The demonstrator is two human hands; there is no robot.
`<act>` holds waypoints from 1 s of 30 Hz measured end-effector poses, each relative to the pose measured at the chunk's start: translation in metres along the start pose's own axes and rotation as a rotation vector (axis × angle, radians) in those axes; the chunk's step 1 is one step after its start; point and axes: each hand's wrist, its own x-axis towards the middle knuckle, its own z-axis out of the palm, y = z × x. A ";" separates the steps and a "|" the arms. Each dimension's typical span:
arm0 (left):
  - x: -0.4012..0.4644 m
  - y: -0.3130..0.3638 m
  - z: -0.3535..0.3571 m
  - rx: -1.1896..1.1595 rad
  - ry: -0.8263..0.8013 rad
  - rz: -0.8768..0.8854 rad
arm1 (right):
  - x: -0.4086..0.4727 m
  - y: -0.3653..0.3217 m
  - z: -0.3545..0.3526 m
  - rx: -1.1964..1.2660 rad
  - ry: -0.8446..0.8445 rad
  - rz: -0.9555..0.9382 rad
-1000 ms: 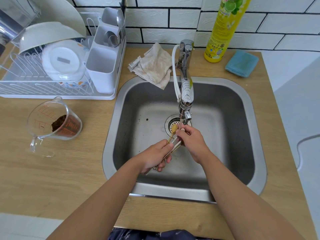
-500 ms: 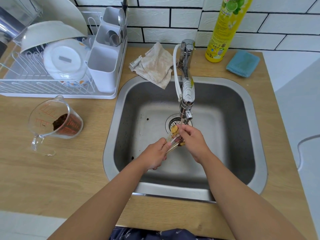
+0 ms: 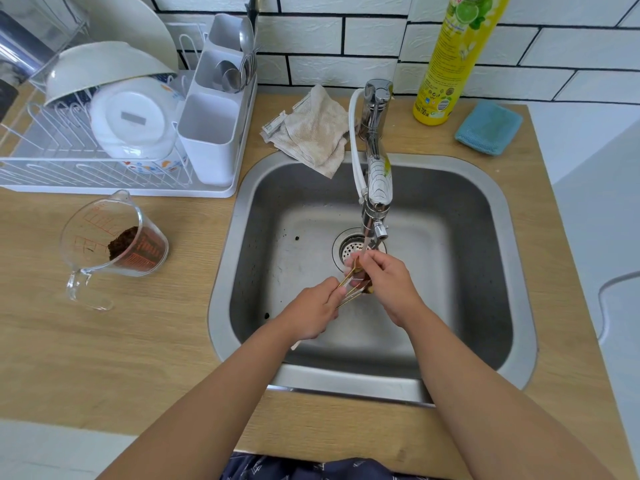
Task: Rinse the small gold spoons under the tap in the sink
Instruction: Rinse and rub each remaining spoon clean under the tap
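Over the sink [image 3: 242, 271], left hand [image 3: 313, 315] grips the gold spoons [image 3: 349, 292] by their handles — right hand [image 3: 389, 285] pinches the bowls under the tap [image 3: 375, 202]; bowls mostly hidden, their count unclear.

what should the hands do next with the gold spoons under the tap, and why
Probably rub the bowls a little longer in the stream. The left hand grips the handles of the gold spoons, and the right hand pinches their bowl ends right under the tap, where water is running. Dark residue seems to cling near the bowls, so turning them under the water looks sensible.
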 end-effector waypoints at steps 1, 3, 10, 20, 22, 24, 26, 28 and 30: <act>0.000 -0.001 -0.001 0.027 0.011 -0.009 | 0.000 0.000 -0.001 0.001 -0.037 0.009; 0.001 -0.002 -0.002 0.057 0.032 -0.029 | 0.000 0.000 -0.003 -0.006 -0.078 0.009; 0.005 0.000 -0.003 -0.123 0.143 -0.064 | 0.002 -0.007 -0.006 0.381 -0.106 0.117; 0.003 0.006 -0.006 -0.616 -0.128 -0.069 | -0.001 -0.003 -0.005 0.108 -0.188 0.107; 0.004 0.009 -0.004 -0.634 -0.170 -0.051 | -0.001 -0.003 -0.004 0.128 -0.237 0.157; 0.006 0.012 -0.001 -0.618 -0.195 -0.040 | -0.001 -0.002 -0.002 0.117 -0.239 0.177; 0.011 0.014 -0.002 -0.589 -0.170 -0.045 | 0.000 -0.005 -0.003 0.124 -0.178 0.159; 0.016 0.015 -0.007 -0.536 -0.152 -0.077 | 0.001 -0.008 -0.006 0.174 -0.098 0.118; 0.023 0.016 -0.012 -0.450 -0.152 -0.137 | 0.003 -0.011 -0.011 0.295 -0.003 0.080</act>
